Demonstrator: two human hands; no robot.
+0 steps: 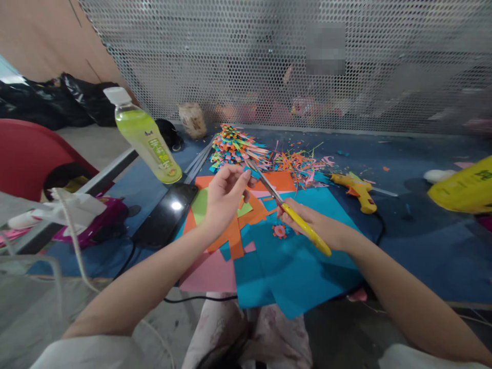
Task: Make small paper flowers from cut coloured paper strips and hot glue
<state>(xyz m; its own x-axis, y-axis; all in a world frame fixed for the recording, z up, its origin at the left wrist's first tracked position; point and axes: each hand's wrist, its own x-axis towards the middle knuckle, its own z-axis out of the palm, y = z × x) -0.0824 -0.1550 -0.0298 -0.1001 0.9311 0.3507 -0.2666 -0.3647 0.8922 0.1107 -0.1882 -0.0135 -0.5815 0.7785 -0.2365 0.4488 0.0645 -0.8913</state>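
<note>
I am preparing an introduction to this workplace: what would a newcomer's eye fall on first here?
Probably the yellow-handled scissors in the right hand, their blades close to a small blue piece in the left hand. Just beyond the hands is a multicoloured heap of cut paper, and large blue sheets lie below. Further left is a bottle of green drink.

A bottle [148, 141] sits at ten o'clock, a phone [163, 220] at eight, a red chair [31, 154] at nine, a metal screen [269, 66] at twelve.
</note>
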